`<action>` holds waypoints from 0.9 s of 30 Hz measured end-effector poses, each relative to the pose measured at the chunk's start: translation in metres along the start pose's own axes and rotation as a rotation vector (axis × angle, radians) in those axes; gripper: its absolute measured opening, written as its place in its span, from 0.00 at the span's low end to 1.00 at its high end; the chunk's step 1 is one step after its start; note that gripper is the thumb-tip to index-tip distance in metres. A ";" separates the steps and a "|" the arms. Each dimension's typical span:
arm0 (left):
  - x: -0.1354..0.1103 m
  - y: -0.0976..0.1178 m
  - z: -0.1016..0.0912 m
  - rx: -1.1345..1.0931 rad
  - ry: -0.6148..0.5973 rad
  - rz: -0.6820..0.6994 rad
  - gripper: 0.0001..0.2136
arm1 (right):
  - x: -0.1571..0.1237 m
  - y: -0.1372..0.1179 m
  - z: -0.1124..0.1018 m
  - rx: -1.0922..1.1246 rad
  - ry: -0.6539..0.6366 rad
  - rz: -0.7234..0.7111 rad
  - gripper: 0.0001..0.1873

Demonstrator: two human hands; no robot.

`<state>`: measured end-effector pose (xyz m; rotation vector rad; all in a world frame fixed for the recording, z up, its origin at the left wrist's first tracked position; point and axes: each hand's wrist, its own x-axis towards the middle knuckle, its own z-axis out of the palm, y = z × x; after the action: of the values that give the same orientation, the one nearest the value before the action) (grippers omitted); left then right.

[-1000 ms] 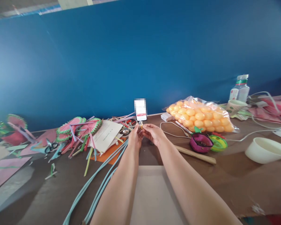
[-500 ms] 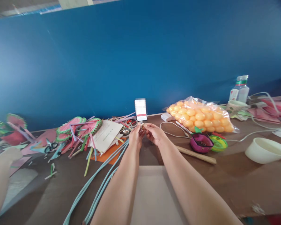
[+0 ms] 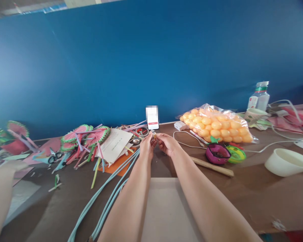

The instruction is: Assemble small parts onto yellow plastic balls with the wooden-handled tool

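Observation:
My left hand [image 3: 146,148] and my right hand [image 3: 167,144] are stretched out over the brown table [image 3: 242,188], fingertips meeting. Both pinch a tiny brownish-gold object [image 3: 154,135] between them; I cannot make out what it is. Just behind it a phone [image 3: 152,117] stands upright against the blue wall. A beige board [image 3: 164,211] lies under my forearms. Long pale-blue tubes [image 3: 108,198] run along the table left of my left arm.
Left: folded pink-green paper fans [image 3: 86,134], coloured paper strips, scissors [image 3: 54,157], white sheets [image 3: 114,144]. Right: bag of orange balls [image 3: 215,125], magenta pouch [image 3: 216,153], wooden stick [image 3: 212,166], white bowl [image 3: 285,162], bottle [image 3: 260,95], cables. Another person's arm [image 3: 0,195] is at far left.
My hands have barely shifted, still pinching the small object. The other person's arm at far left has moved further in across the pink paper.

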<state>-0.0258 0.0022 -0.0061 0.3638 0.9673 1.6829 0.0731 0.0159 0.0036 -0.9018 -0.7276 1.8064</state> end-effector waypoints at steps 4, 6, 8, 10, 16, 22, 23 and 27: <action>0.001 -0.001 0.000 -0.008 0.001 0.002 0.14 | 0.000 0.000 0.000 0.016 -0.017 0.004 0.06; 0.002 -0.001 0.000 -0.009 0.001 0.004 0.14 | 0.001 0.000 0.000 0.015 -0.023 -0.002 0.06; 0.001 -0.001 0.000 -0.008 0.002 0.002 0.14 | 0.001 0.000 0.000 0.017 -0.026 -0.011 0.06; 0.001 -0.001 0.000 -0.007 0.004 -0.001 0.14 | 0.001 0.001 0.000 0.020 -0.023 -0.017 0.06; 0.001 -0.001 0.000 -0.007 0.014 -0.002 0.14 | 0.000 0.002 0.001 0.008 -0.016 -0.041 0.07; 0.001 -0.001 0.000 -0.001 0.012 0.005 0.13 | -0.002 0.001 0.004 -0.007 0.007 -0.058 0.07; 0.001 -0.001 0.001 0.000 0.016 0.006 0.13 | -0.003 0.001 0.004 -0.006 0.009 -0.062 0.08; -0.001 0.000 0.002 -0.006 0.027 0.004 0.13 | -0.002 0.001 0.004 -0.005 0.007 -0.079 0.09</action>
<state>-0.0241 0.0024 -0.0046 0.3398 0.9822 1.6979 0.0698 0.0130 0.0058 -0.8704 -0.7538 1.7324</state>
